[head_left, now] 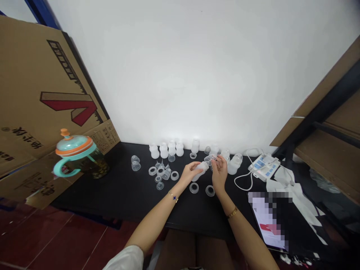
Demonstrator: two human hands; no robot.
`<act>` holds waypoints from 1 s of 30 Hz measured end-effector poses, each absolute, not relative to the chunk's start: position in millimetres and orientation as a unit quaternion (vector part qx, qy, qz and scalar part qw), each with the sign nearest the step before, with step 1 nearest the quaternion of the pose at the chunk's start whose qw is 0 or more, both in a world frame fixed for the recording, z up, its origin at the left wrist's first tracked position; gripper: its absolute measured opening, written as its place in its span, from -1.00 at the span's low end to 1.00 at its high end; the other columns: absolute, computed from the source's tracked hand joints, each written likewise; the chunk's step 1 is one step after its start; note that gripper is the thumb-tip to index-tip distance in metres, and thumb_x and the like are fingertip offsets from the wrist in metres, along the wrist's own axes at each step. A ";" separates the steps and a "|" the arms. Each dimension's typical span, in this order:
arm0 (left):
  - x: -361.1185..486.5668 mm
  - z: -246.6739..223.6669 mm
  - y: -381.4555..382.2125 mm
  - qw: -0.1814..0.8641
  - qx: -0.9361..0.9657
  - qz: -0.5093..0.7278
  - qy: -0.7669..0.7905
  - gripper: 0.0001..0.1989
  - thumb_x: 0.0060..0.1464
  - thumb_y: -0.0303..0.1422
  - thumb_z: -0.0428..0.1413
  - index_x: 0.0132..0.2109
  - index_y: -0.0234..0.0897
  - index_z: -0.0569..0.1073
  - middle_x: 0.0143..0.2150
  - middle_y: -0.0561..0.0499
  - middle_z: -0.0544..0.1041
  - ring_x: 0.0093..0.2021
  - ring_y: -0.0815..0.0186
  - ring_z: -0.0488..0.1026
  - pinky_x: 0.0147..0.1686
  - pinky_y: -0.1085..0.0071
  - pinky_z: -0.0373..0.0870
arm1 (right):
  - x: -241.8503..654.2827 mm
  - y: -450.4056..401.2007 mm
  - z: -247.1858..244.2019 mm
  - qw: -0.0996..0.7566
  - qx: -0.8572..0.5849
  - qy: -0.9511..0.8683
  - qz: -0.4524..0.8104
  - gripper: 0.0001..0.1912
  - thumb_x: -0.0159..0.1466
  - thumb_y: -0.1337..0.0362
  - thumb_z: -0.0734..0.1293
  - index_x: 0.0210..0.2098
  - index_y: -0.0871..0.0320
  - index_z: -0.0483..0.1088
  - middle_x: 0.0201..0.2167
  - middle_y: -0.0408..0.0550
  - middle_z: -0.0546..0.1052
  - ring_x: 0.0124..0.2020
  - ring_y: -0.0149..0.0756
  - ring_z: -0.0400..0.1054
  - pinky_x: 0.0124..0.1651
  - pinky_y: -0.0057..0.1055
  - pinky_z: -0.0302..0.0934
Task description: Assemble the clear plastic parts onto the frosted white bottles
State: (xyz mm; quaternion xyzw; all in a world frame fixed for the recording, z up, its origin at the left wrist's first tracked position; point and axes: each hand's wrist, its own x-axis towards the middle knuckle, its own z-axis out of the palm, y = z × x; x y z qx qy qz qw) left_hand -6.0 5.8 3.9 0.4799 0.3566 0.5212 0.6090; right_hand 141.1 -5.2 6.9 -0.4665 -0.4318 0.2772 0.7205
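Observation:
My left hand is closed around a small frosted white baby bottle, tilted with its neck toward the right. My right hand pinches a clear dome cap at the bottle's mouth; whether the two touch I cannot tell. Below the hands lie two clear collar rings, a left ring and a right ring. Just right of my right hand stands a capped bottle. To the left is a cluster of loose clear rings, nipples and caps.
Several white bottles stand along the wall. Two clear caps lie further left. A teal-handled pitcher stands at the left by a cardboard box. On the right are a power strip with white cables, a tablet and white paper.

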 end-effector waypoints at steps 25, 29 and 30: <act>-6.6 -1.7 9.1 0.609 0.477 0.520 0.363 -0.52 -0.19 -0.25 0.44 -0.09 -0.34 0.61 -0.12 -0.16 0.67 -0.10 0.06 0.59 -0.04 0.22 0.44 | 137.9 -5.2 5.4 0.702 -0.463 -0.451 0.299 -0.53 0.26 0.00 0.43 0.05 0.12 0.41 0.00 0.12 0.58 -0.01 -0.10 0.50 0.07 -0.14 0.37; -6.4 -0.9 8.4 0.611 0.473 0.522 0.361 -0.52 -0.21 -0.24 0.44 -0.11 -0.34 0.61 -0.14 -0.15 0.66 -0.11 0.06 0.58 -0.06 0.22 0.45 | 137.9 -6.0 5.8 0.699 -0.465 -0.454 0.298 -0.53 0.26 0.00 0.43 0.05 0.12 0.41 -0.01 0.11 0.58 -0.02 -0.11 0.51 0.06 -0.13 0.37; -6.3 -0.5 8.2 0.611 0.474 0.522 0.360 -0.53 -0.20 -0.23 0.44 -0.11 -0.34 0.61 -0.14 -0.15 0.66 -0.11 0.06 0.58 -0.06 0.22 0.45 | 137.9 -6.1 5.9 0.699 -0.465 -0.454 0.298 -0.53 0.26 0.00 0.43 0.04 0.12 0.41 -0.02 0.10 0.58 -0.02 -0.11 0.51 0.06 -0.13 0.37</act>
